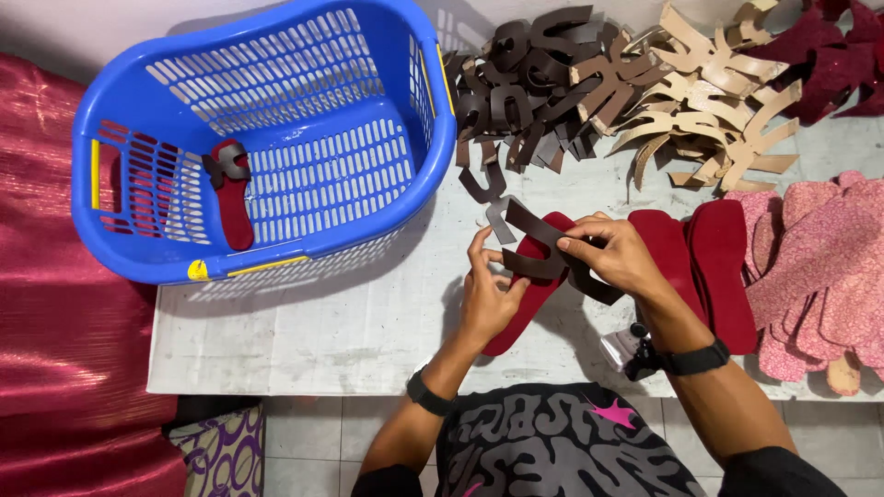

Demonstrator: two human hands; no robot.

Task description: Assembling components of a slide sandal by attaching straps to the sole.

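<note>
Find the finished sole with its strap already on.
In the head view, upper left: the finished sole lies alone inside the blue basket, near its left end.

A: Setting is judged to be a small footwear workshop, likely home-based.

B: Evidence?

A: Heaps of die-cut dark brown straps (525, 83) and tan straps (709, 101) are piled on a worn white table (304, 331). Red insoles (704, 248) and pink glittered insoles (820, 267) are stacked alongside.

B: Anything else noted?

A: A blue plastic basket (276, 138) is seen with one assembled red sole (232, 198) inside. A tiled floor (313, 442) and red fabric (64, 304) are observed beside the table.
</note>
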